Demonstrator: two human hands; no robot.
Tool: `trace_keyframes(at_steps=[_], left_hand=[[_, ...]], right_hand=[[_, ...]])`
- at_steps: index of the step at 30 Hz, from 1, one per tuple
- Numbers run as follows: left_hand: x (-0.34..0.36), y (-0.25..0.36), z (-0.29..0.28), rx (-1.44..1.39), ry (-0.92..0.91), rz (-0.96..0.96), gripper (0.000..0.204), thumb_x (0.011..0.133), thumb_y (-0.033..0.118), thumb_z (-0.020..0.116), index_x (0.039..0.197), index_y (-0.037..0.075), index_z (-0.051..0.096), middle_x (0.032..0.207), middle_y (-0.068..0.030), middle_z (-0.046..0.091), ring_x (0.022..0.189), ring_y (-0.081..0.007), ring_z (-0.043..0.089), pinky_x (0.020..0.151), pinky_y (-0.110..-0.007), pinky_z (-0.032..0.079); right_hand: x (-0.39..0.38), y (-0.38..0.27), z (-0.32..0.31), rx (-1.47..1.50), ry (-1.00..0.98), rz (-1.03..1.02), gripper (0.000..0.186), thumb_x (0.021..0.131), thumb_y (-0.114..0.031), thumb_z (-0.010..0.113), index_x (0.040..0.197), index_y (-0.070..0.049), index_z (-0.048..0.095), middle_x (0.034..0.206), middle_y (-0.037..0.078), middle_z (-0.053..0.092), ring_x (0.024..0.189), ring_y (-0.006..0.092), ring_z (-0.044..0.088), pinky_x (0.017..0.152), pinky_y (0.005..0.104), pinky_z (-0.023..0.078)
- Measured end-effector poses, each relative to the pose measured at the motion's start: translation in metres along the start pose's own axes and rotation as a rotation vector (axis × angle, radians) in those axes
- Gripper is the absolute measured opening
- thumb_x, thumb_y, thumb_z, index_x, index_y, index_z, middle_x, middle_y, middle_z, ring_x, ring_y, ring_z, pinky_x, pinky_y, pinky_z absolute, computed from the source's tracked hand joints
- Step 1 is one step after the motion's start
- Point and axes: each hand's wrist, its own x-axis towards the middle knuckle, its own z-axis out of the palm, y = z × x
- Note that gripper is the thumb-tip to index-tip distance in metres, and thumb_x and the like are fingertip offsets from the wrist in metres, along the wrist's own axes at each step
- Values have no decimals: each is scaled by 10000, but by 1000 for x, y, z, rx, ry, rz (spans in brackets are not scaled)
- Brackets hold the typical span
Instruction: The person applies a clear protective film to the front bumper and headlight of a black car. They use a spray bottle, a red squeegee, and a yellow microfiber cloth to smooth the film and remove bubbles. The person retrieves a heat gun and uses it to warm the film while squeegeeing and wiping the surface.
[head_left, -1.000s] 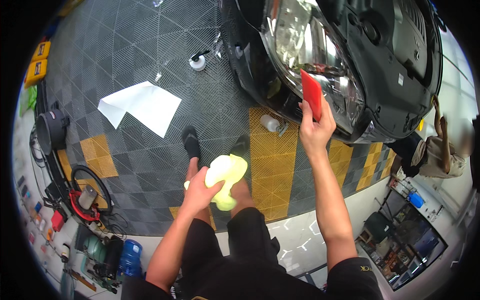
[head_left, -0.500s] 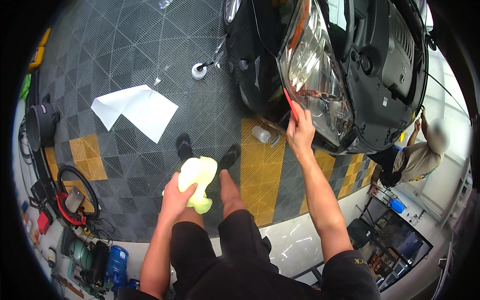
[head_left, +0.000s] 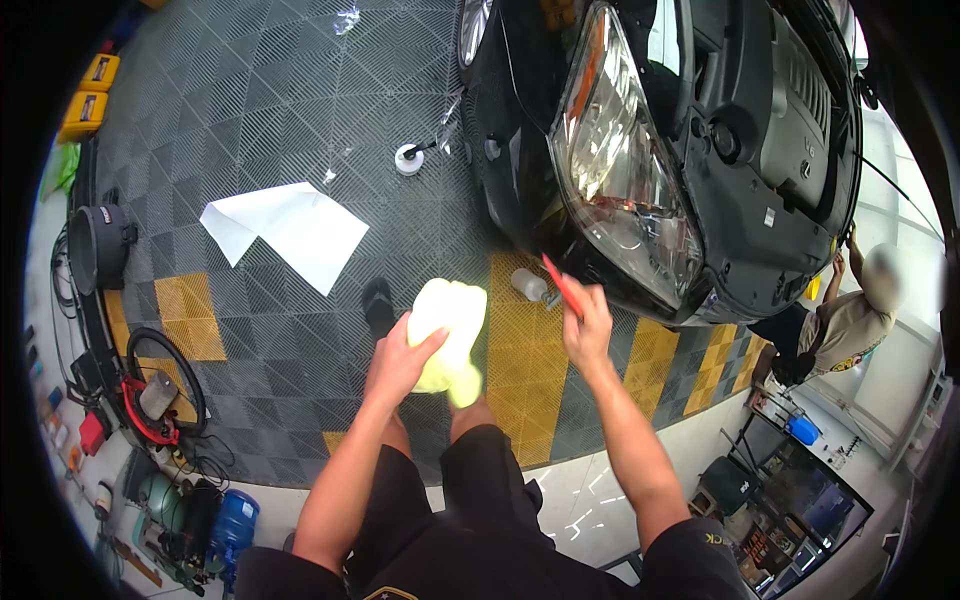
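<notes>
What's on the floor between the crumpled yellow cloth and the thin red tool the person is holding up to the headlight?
In the head view, a small clear plastic bottle lies on the yellow floor tiles, between the yellow cloth in the left hand and the red tool in the right hand.

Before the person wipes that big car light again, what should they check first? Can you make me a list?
1. Left hand grips the yellow cloth: ok.
2. Right hand holds the red tool: ok.
3. Tool tip is at the headlight lower edge: ok.
4. Headlight lens is clean: cannot tell.
5. Small bottle on the floor close to the feet, easy to kick: not ok.
6. White paper lies away from the feet: ok.
</notes>
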Motion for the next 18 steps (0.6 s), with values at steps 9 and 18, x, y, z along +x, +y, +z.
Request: trace_keyframes(at_steps=[9,18], left_hand=[[47,112,175,63,479,602,635,925,44,663,1496,2,388,1481,-273,392,1319,-435,516,1124,-449,413],[153,159,241,-52,628,880,439,914,84,705,1294,-63,541,1240,-243,517,1110,-388,534,1008,-456,425]], right_hand=[[-127,-1,-43,242,65,481,182,976,-20,626,1142,46,663,917,93,592,680,143,612,555,287,524],[-132,27,-61,178,37,648,136,968,-31,637,1069,57,658,833,72,599,589,131,606,528,283,526]])
